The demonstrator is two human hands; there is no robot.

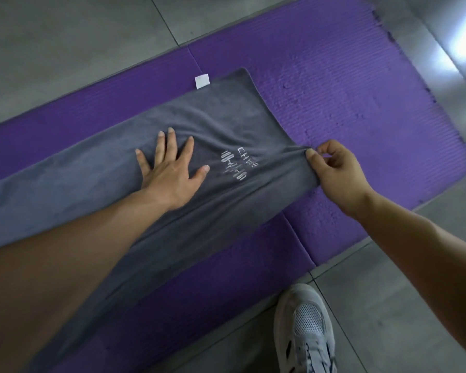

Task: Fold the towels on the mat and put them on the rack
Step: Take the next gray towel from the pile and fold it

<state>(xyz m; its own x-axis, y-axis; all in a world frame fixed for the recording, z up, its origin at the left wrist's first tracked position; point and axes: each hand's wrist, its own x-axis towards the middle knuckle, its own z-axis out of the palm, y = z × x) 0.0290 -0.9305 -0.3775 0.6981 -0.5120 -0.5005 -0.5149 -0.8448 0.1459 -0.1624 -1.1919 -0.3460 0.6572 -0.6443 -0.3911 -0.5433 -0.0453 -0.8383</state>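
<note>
- Grey tiled floor (65, 36) carries purple foam mat (347, 90).
- Grey towel (226, 117) lies on mat.
- Left grip (170, 170) presses towel, fingers straight.
- Right grip (334, 170) pinches towel edge.

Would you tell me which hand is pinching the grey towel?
The right hand pinches the grey cloth towel at its edge; the left hand presses flat on it.

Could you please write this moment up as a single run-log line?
left hand: flat on grey cloth towel | right hand: pinching towel's end edge | towel: lying along purple foam mat | rack: not in view
</note>
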